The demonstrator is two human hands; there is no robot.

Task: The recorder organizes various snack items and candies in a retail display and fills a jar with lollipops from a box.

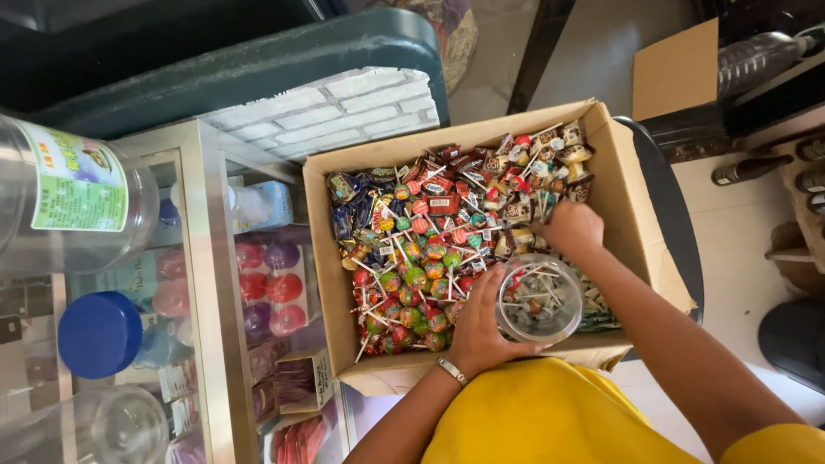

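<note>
Cardboard box (pixel 623 185) sat on a glass display counter (pixel 210 258), filled with wrapped lollipops (pixel 412 283) and candies (pixel 524 185). Left hand (pixel 477 331) was curled around a clear plastic jar (pixel 540 299), gripping its side and holding it over the near right corner of the box. Right hand (pixel 571 228) reached into the candies just beyond the jar, fingers closed down among the wrappers; whether they pinched any could not be told. Sticks showed inside the jar.

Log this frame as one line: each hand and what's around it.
left hand: holds clear jar | right hand: down among lollipops | cardboard box: full of wrapped sweets
</note>
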